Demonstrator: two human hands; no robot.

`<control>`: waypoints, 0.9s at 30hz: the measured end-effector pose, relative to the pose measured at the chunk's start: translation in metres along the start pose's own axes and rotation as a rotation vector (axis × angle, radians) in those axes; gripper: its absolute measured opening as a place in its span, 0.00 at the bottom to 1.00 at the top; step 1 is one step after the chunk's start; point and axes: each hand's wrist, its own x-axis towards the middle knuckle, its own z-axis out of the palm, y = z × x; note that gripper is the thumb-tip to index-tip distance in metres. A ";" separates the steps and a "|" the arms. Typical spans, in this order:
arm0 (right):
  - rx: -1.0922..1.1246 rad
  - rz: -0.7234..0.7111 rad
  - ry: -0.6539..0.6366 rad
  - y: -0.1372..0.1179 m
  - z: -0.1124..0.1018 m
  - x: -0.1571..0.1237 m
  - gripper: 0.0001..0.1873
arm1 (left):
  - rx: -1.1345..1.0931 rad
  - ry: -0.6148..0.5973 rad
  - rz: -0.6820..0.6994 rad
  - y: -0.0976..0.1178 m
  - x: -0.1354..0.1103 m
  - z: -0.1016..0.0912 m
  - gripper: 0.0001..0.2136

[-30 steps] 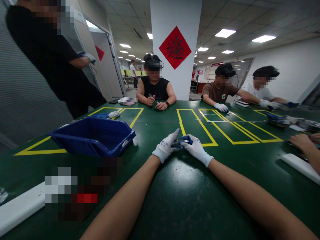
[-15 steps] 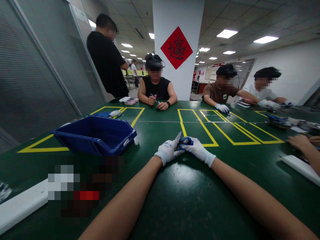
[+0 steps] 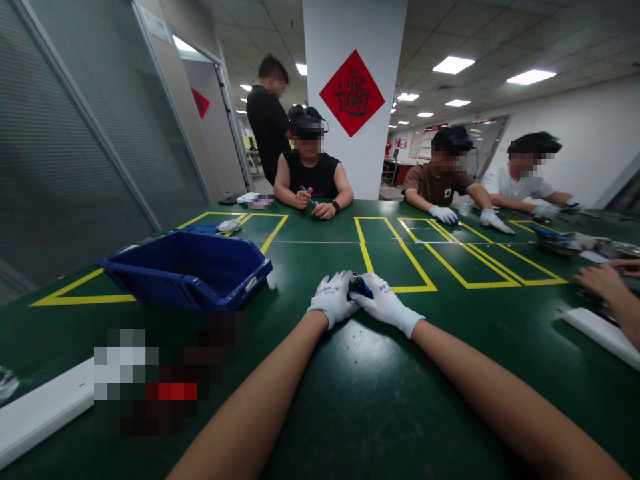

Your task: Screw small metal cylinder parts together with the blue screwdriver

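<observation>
Both hands wear white gloves with blue palms and meet above the green table (image 3: 370, 393). Between them is a small dark object (image 3: 356, 283) with a shiny top end; its kind cannot be made out. My left hand (image 3: 332, 296) is closed around its left side, the fingers pointing forward. From the right, my right hand (image 3: 389, 301) wraps the same object, its thumb side close to the left hand. Most of the object is hidden by the gloves.
A blue plastic bin (image 3: 190, 270) stands left of my hands. Nearer lies a long white bar (image 3: 45, 413) beside a blurred patch. Yellow tape (image 3: 415, 289) marks the table. Co-workers sit across and at right, one near a second white bar (image 3: 605, 337).
My hands have turned the dark object more upright, and my raised left finger has folded down onto it. The standing person moved right, behind the seated one. A co-worker's gloved hand came back onto the table.
</observation>
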 end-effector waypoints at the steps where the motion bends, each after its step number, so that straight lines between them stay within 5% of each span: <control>1: -0.023 -0.004 0.005 0.001 0.001 0.000 0.21 | 0.021 -0.005 -0.002 -0.001 0.001 0.000 0.39; 6: -0.118 0.007 0.014 0.012 0.010 0.016 0.23 | 0.120 -0.019 -0.123 -0.012 0.014 0.003 0.40; 12: -0.259 0.159 0.006 0.037 0.030 0.084 0.27 | 0.169 0.028 -0.309 -0.031 0.045 0.006 0.39; 19: -0.387 0.375 0.023 0.066 0.052 0.156 0.27 | 0.162 -0.001 -0.282 -0.051 0.073 0.010 0.40; 27: -0.424 0.417 0.021 0.106 0.069 0.214 0.27 | 0.178 0.008 -0.301 -0.080 0.121 0.015 0.40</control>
